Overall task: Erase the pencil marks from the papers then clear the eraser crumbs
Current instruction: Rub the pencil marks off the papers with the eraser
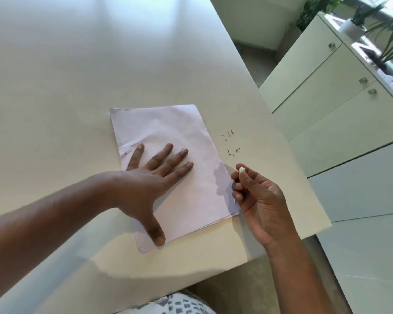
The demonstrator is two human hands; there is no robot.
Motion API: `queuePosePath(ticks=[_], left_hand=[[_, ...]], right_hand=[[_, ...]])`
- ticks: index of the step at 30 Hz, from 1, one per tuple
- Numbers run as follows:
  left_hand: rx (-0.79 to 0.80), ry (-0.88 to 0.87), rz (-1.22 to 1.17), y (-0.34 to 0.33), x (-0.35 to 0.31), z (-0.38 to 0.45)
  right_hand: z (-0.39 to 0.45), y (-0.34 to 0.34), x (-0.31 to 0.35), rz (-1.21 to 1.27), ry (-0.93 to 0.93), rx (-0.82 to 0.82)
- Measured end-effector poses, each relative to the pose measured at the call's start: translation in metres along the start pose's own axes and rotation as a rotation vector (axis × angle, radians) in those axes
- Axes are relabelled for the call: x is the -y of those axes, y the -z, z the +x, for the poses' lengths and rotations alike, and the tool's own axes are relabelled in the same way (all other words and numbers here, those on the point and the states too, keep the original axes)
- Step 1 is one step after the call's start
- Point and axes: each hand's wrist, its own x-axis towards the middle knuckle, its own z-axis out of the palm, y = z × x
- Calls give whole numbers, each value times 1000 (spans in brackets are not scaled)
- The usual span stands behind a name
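White table (77, 75): left hand (150, 177) flat on papers (191, 200).

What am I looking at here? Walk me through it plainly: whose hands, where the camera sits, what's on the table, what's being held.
There is no machine here. A person works with bare hands, and the single picture comes from a camera worn on their head, looking forward and down.

The left hand lies flat with fingers spread on a stack of white papers, pressing it onto the pale table. The right hand hovers at the papers' right edge and pinches a small white eraser between thumb and fingertips.

On the table to the right of the papers lie a few dark eraser crumbs. The top sheet shows no pencil marks that I can make out. Beyond the table stand white cabinets with potted plants on top.
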Motion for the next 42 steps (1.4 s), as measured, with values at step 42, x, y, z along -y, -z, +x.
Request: queuePosePath(ticks=[42], left_hand=[[-89, 14, 1, -6, -1, 0]], right_hand=[[22, 20, 23, -190, 126, 250]])
